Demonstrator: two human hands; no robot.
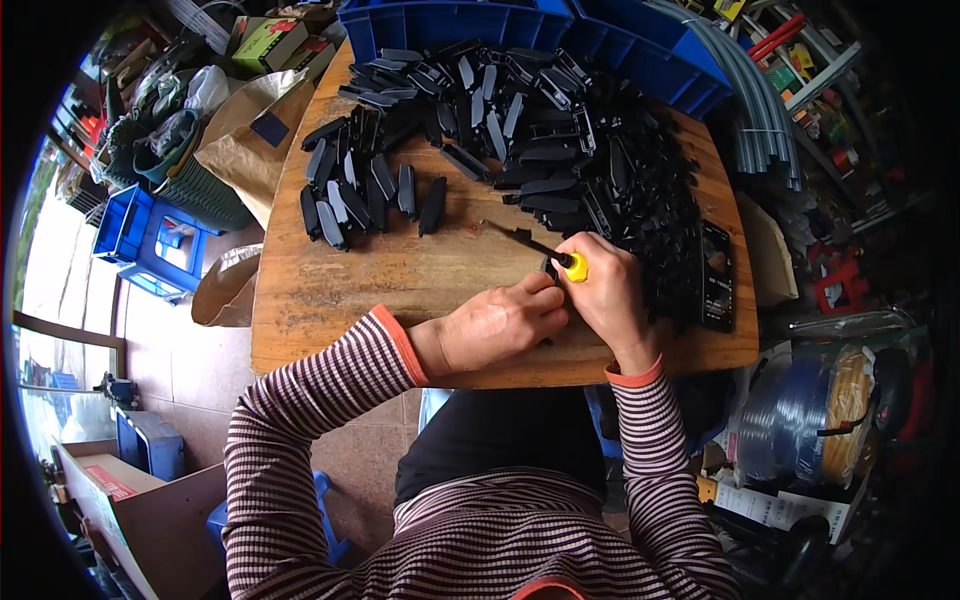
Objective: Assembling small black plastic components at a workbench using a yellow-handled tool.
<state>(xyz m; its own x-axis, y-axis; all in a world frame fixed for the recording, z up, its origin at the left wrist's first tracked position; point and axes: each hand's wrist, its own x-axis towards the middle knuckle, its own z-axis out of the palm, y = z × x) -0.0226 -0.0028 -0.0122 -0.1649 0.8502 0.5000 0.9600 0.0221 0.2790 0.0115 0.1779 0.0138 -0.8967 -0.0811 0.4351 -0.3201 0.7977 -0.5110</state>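
Observation:
My right hand (610,290) is closed around a yellow-handled tool (576,267) with a thin dark shaft pointing to the upper left; its tip is too small to make out. Close against it, my left hand (502,324) has its fingers curled round a small black plastic piece (548,267), mostly hidden by the fingers. Both hands are over the near part of the wooden table (370,280). Beyond them lies a large heap of black plastic pieces (550,130), long and narrow with angled ends. A smaller group of such pieces (345,195) is spread at the left.
Blue plastic crates (460,28) stand along the table's far edge. A phone-like dark screen (716,280) lies at the right edge beside the heap. Brown paper bags (255,135) are left of the table. Grey tubing (765,140) and wrapped spools (800,415) are on the right.

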